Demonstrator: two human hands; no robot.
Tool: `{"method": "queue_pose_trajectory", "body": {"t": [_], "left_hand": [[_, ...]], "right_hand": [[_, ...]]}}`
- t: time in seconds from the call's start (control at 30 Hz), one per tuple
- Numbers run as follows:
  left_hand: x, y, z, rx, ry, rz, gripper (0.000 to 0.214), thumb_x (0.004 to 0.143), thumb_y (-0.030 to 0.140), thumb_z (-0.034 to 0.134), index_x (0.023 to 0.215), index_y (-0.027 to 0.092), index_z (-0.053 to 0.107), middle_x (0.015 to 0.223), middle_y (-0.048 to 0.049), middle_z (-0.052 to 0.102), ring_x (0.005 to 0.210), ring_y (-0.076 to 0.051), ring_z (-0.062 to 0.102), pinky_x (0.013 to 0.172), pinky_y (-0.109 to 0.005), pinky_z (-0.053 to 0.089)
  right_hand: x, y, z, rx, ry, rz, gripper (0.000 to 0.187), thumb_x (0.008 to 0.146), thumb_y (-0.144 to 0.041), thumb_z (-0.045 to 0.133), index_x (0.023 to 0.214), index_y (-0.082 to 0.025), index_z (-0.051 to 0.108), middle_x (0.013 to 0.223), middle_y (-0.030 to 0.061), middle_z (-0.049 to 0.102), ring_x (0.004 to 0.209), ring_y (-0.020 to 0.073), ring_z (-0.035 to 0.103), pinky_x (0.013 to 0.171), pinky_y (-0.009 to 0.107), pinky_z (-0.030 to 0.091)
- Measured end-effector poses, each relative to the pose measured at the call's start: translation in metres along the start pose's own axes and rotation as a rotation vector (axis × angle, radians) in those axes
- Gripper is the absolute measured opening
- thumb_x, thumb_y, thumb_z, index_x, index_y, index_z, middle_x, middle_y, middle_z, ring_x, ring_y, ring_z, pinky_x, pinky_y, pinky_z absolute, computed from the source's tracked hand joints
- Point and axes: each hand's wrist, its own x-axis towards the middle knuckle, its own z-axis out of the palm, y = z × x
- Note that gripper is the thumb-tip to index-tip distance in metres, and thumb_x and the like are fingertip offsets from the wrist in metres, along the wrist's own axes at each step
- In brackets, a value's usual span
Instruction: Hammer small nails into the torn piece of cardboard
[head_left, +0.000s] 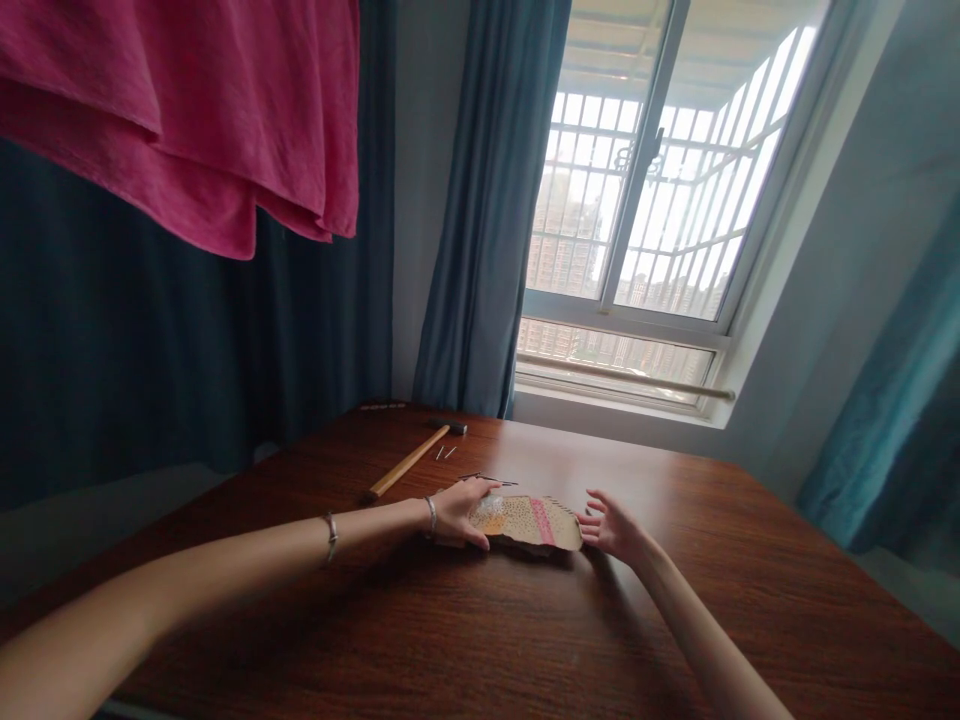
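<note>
A flat patterned piece (529, 520), tan with an orange patch and a pink band, lies on the dark wooden table (525, 640). My left hand (459, 512) grips its left end, thumb under the edge and fingers over the top. My right hand (611, 527) hovers just off its right end with fingers spread, touching nothing that I can see. A thin dark strip (487, 479) lies just behind the left hand.
A hammer with a wooden handle (409, 462) lies at the back left of the table, with two small nails (445, 453) beside it. Pink cloth (195, 110) hangs overhead at left. Blue curtains (487, 200) and a barred window (652, 190) stand behind the table.
</note>
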Motion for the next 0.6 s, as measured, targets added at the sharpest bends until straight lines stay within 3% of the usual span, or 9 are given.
{"method": "queue_pose_trajectory", "body": {"t": [0.2, 0.4, 0.6], "left_hand": [[0.002, -0.002, 0.002, 0.012, 0.015, 0.012, 0.103, 0.04, 0.056, 0.074, 0.129, 0.02, 0.035, 0.115, -0.0109, 0.05, 0.101, -0.028, 0.049, 0.09, -0.036, 0.036], [0.001, 0.0, 0.004, 0.042, 0.038, 0.008, 0.106, 0.041, 0.059, 0.072, 0.131, 0.022, 0.031, 0.115, -0.0103, 0.05, 0.102, -0.03, 0.047, 0.089, -0.037, 0.035], [0.0, 0.0, 0.007, 0.064, 0.038, 0.04, 0.1, 0.046, 0.058, 0.07, 0.131, 0.022, 0.031, 0.114, -0.0088, 0.05, 0.1, -0.027, 0.047, 0.089, -0.035, 0.034]], "right_hand": [[-0.01, 0.009, 0.004, 0.021, 0.054, -0.062, 0.05, 0.071, -0.029, 0.059, 0.113, -0.021, 0.033, 0.086, 0.01, 0.059, 0.055, 0.0175, 0.062, 0.054, 0.031, 0.05], [-0.029, 0.022, 0.008, 0.147, -0.065, -0.057, 0.061, 0.071, -0.042, 0.055, 0.119, -0.016, 0.026, 0.084, 0.011, 0.06, 0.068, 0.0223, 0.064, 0.058, 0.033, 0.051], [-0.027, 0.032, 0.013, 0.234, -0.072, -0.085, 0.057, 0.075, -0.039, 0.048, 0.12, -0.014, 0.023, 0.082, 0.0095, 0.059, 0.071, 0.0208, 0.063, 0.06, 0.031, 0.052]]}}
